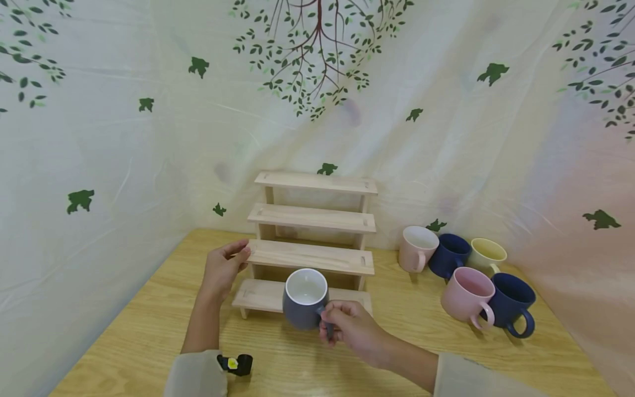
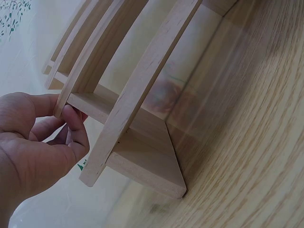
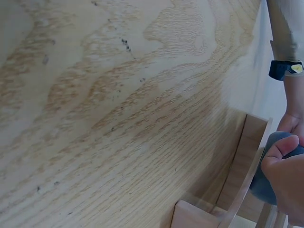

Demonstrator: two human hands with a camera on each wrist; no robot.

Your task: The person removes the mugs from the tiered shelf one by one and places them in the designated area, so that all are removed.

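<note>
My right hand (image 1: 354, 331) grips the handle of a grey-blue mug (image 1: 301, 314) with a white inside. The mug is upright and overlaps the lowest step of a pale wooden tiered shelf (image 1: 310, 256) in the head view. With thumb and fingers, my left hand (image 1: 223, 270) pinches the left end of the shelf's second step from the bottom; the left wrist view shows that hand (image 2: 42, 137) at the board's edge. All the visible shelf boards bear nothing. In the right wrist view the mug (image 3: 263, 183) appears at the right edge, partly covered by the hand.
Right of the shelf stand several mugs: a light pink mug (image 1: 412, 256), a navy mug (image 1: 448, 259), a yellow mug (image 1: 488, 256), a pink mug (image 1: 463, 295) and another navy mug (image 1: 511, 298). A leaf-printed curtain (image 1: 317, 138) hangs behind the wooden table (image 1: 149, 314).
</note>
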